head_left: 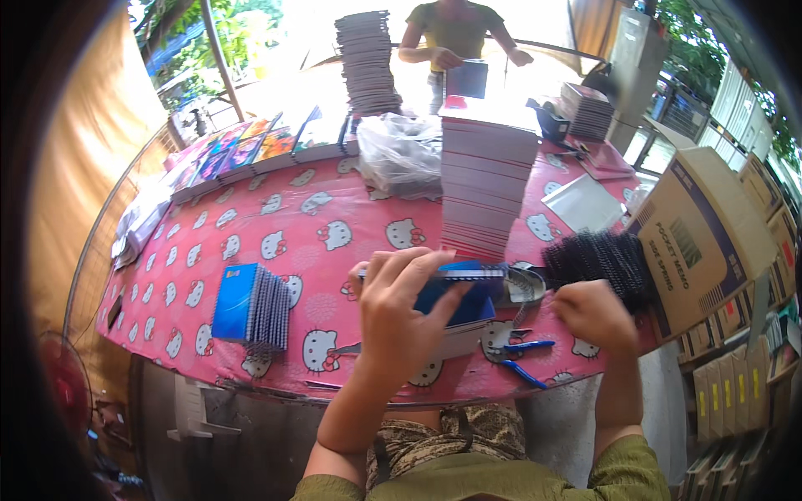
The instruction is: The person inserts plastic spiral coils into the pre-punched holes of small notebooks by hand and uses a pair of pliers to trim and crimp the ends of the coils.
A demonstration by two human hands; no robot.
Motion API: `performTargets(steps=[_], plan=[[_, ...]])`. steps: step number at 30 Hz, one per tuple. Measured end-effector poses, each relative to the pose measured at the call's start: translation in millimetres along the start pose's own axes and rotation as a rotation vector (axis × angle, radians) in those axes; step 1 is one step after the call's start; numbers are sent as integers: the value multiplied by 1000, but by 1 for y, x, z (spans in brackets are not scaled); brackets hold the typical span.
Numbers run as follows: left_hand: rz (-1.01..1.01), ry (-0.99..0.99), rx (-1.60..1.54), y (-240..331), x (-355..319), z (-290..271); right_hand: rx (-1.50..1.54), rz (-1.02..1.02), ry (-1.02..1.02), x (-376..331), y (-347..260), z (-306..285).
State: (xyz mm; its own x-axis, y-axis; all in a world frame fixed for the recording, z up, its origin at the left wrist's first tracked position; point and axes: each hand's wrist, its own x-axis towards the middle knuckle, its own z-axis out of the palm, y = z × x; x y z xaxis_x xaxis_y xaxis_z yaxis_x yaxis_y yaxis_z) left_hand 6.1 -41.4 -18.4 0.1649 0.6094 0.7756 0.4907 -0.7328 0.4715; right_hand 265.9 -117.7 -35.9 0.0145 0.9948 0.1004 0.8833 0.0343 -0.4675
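Observation:
My left hand (401, 309) grips a thin blue notebook (472, 271), tilted so that its edge faces me. Dark coil binding shows along the notebook's right end. To the right, my right hand (595, 316) has its fingers curled together, apart from the notebook; anything inside them is hidden. Below the held notebook lies a stack of blue-covered pads (468, 330), partly covered by my left hand. A heap of black spiral coils (597, 260) lies just beyond my right hand. Blue-handled cutters (525, 363) rest near the table's front edge.
Coil-bound blue notebooks (251, 305) stand stacked on the pink patterned table (184, 313). A tall paper stack (487, 184) rises ahead, beside a plastic bag (401, 154). At right is a cardboard box (697, 238). A person (455, 37) stands across the table, holding a dark pad.

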Motion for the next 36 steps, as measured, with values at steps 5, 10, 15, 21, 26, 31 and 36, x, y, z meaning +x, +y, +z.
performTargets(steps=[5,10,15,21,26,31,36], plan=[[39,-87,-45,0,1,2,-377,241,243,10,96,77],[60,-26,-6,1,-1,-1,-193,-68,114,34,54,81],[59,-118,-15,-4,0,-3,-368,173,-174,62,41,85],[-11,-208,-44,0,8,-2,1087,-247,183,78,20,32],[-49,-203,-131,-6,12,6,1329,-593,-72,90,-5,-17],[-123,-265,-136,-7,13,5,239,-395,214,89,-6,-7],[-72,-185,-153,-6,17,3,652,-342,80,97,-10,-6]])
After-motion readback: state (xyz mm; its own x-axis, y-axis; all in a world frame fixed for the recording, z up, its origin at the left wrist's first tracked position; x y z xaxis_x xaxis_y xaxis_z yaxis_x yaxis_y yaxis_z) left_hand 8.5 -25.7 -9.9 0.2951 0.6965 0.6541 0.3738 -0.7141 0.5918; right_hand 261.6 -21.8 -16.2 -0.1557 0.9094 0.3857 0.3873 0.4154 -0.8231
